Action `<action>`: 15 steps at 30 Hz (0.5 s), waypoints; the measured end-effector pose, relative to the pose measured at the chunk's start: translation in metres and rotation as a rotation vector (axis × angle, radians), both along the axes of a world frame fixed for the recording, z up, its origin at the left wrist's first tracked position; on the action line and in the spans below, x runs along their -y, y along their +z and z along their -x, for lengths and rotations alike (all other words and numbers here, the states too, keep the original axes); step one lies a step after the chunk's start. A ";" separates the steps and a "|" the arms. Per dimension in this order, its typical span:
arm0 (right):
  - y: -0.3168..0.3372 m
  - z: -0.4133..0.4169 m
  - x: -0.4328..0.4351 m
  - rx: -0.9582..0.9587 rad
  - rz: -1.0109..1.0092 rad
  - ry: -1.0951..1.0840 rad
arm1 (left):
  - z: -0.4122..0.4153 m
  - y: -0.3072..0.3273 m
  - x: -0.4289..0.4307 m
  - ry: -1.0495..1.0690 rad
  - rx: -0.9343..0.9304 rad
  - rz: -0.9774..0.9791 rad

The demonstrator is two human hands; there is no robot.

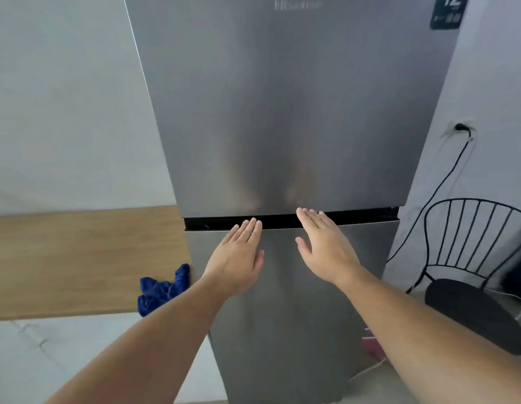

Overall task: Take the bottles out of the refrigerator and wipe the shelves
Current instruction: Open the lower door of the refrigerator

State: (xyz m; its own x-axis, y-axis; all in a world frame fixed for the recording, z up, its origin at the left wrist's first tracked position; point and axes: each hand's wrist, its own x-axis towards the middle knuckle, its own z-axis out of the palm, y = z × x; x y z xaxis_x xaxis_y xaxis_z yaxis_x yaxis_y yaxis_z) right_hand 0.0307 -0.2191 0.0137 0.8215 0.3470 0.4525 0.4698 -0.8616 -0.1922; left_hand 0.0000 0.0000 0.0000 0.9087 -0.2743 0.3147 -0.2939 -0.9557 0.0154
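Refrigerator [282,112] closed, blurred logo unreadable, sticker [448,10] showing "12", left hand [238,258], right hand [326,246] flat, empty.

A blurred brand logo [297,5] stands at the top centre of the refrigerator's upper door [282,112]; only its first letters, "Hi", can be made out. A dark sticker [448,11] at the door's top right corner shows a large "12"; its smaller print is unreadable.

— Way into the tall silver steel refrigerator [282,112]?
— Blocked: both doors shut. Only the dark horizontal gap [355,218] between them open for fingers.
— Sides?
— Light wooden table [64,258] with crumpled blue cloth [163,290] left; black wire-backed chair [472,258] right.
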 end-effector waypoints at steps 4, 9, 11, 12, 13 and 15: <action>-0.019 -0.008 -0.014 -0.083 0.025 0.000 | -0.007 -0.012 -0.007 0.077 0.034 -0.027; -0.026 -0.024 -0.027 -0.157 0.036 -0.049 | -0.029 -0.015 -0.022 0.119 0.053 -0.069; -0.026 -0.027 -0.037 -0.168 0.028 -0.051 | -0.037 -0.018 -0.029 0.161 0.025 -0.066; -0.027 -0.030 -0.045 -0.165 0.043 -0.048 | -0.042 -0.020 -0.034 0.172 0.003 -0.068; -0.029 -0.032 -0.052 -0.153 0.077 -0.048 | -0.045 -0.021 -0.039 0.174 -0.015 -0.087; -0.036 -0.037 -0.065 -0.136 0.130 -0.071 | -0.050 -0.026 -0.049 0.147 -0.006 -0.162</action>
